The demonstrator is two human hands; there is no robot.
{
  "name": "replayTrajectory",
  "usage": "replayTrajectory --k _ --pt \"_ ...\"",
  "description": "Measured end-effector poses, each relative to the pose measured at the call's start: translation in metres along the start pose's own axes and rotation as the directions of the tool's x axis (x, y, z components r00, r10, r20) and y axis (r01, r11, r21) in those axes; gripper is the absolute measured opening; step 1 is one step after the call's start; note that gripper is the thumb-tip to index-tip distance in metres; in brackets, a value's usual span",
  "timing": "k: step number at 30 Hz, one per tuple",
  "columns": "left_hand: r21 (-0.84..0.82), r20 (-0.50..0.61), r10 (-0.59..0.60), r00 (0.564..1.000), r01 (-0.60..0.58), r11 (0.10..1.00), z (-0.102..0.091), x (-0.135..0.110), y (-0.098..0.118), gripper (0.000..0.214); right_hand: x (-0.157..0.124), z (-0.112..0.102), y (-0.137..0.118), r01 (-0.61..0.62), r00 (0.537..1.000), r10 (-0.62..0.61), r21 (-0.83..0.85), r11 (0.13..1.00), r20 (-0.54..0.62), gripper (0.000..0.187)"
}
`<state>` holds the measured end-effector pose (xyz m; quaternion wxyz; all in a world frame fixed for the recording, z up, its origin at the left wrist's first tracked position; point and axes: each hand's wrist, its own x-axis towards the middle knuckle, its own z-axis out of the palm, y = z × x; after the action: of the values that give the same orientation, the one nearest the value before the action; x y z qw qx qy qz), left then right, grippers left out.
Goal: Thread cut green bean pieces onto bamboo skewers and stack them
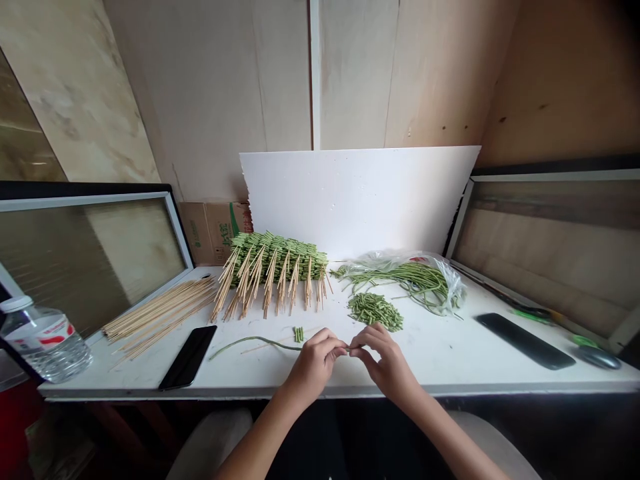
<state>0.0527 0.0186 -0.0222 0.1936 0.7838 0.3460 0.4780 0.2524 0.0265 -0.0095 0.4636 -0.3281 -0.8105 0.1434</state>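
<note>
My left hand (pixel 316 360) and my right hand (pixel 381 357) meet at the table's front edge, fingers pinched together on a long green bean (pixel 250 342) that trails left across the white table (pixel 450 360). A short skewered piece of bean (pixel 299 334) lies just behind my left hand. A pile of cut bean pieces (pixel 375 310) sits behind my right hand. Rows of finished bean skewers (pixel 273 270) are stacked at the back centre. Bare bamboo skewers (pixel 160 313) lie at the left.
A clear bag of whole long beans (pixel 415 280) lies at the back right. A black phone (pixel 189 357) rests left of my hands, a water bottle (pixel 43 340) at the far left, a dark remote (pixel 525 341) and a mouse (pixel 597 357) at the right. A white board (pixel 360 193) leans behind.
</note>
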Motion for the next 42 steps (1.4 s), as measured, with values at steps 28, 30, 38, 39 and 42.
replayTrajectory --k 28,30,38,39,42 --pt "-0.021 -0.025 -0.118 0.993 0.118 0.993 0.001 0.000 -0.013 0.031 -0.014 -0.012 0.087 -0.395 0.918 0.368 -0.270 0.878 -0.148 0.032" --pt "-0.024 -0.030 -0.115 0.993 0.114 0.993 0.002 -0.001 -0.014 0.027 -0.015 -0.010 0.088 -0.359 0.933 0.333 -0.309 0.881 -0.134 0.034" --pt "-0.062 -0.083 -0.201 0.976 0.196 0.979 0.006 -0.003 -0.017 0.028 0.000 -0.024 0.054 -0.352 0.935 0.347 -0.066 0.934 -0.069 0.046" --pt "-0.066 -0.083 -0.201 0.976 0.196 0.978 0.006 -0.003 -0.016 0.028 0.001 -0.024 0.044 -0.336 0.942 0.336 0.005 0.942 0.016 0.044" --pt "-0.085 -0.076 -0.181 0.981 0.175 0.981 0.007 -0.003 -0.012 0.028 0.004 -0.016 0.018 -0.240 0.960 0.218 0.118 0.964 0.175 0.037"
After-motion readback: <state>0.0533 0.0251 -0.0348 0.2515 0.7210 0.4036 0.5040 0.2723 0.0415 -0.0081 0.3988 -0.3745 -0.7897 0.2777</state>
